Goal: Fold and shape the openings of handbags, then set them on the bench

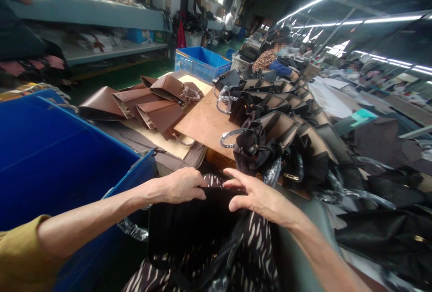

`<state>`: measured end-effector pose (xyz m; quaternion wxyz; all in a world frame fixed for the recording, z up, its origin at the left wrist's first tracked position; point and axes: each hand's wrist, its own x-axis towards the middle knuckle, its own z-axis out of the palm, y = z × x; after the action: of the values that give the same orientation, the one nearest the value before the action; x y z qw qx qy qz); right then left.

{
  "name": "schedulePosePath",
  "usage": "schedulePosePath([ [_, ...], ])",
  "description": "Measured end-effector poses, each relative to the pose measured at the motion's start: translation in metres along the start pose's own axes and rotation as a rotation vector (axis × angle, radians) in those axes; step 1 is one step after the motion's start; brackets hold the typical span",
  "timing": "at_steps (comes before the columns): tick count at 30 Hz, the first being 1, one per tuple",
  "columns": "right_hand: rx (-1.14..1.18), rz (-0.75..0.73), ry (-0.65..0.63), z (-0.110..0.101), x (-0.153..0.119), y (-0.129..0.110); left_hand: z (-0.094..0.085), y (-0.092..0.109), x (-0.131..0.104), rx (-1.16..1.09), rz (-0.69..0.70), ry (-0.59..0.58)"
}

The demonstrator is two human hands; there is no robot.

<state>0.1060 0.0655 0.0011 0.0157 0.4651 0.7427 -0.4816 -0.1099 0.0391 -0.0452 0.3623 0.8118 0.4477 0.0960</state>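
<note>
Head cam, the only view here. Both hands sit on the top edge of a black bag [195, 229] that rests on the person's lap, just in front of the desk [205, 123]. The left hand [184, 185] has its fingers curled down over the bag's rim, gripping it. The right hand [256, 197] is looser, with fingers spread and the thumb tucked against the same rim, more resting than clamping, so I'd call it open.

What could go wrong, as I see it: the bag is only pinched along one edge, and clear plastic wrap [133, 230] hangs beside it on the left. That stuff looks slippery, so the bag could slide off the lap. Lifting it forward could also snag on the black bags [270, 148] piled at the desk's near edge, whose wrapped handles [229, 137] stick out toward the hands.

Room is tight. The blue bin [67, 157] is close along the left forearm, and its corner sits just beside the left wrist. More black bags crowd the right. The only open patch is the bare board on the desk between the brown bags [158, 112] and the black pile. Straight up looks like the freest way out.
</note>
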Motion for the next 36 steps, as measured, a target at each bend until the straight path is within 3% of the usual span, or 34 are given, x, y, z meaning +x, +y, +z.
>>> schedulePosePath([
  [4,-0.001,0.053,0.036,-0.015,-0.008,0.002,0.0,-0.005,-0.004,-0.019,-0.051,0.014],
  [11,-0.369,0.103,0.156,0.002,-0.007,0.0,-0.002,-0.001,-0.008,-0.053,-0.059,-0.002],
  [19,-0.596,0.035,0.123,0.005,0.0,-0.009,-0.002,-0.002,-0.019,-0.128,-0.063,0.024],
  [23,-0.617,0.047,0.097,0.007,-0.008,-0.036,-0.018,0.018,-0.026,-0.047,-0.097,0.043],
  [28,-0.553,-0.175,0.09,0.021,0.0,-0.06,-0.041,0.056,-0.028,0.114,-0.096,0.019],
  [31,-0.601,-0.188,0.106,0.032,0.006,-0.061,-0.041,0.065,-0.031,0.162,-0.157,0.033],
  [36,-0.757,-0.119,0.208,0.049,0.003,-0.057,-0.029,0.065,-0.051,0.274,-0.173,0.111],
])
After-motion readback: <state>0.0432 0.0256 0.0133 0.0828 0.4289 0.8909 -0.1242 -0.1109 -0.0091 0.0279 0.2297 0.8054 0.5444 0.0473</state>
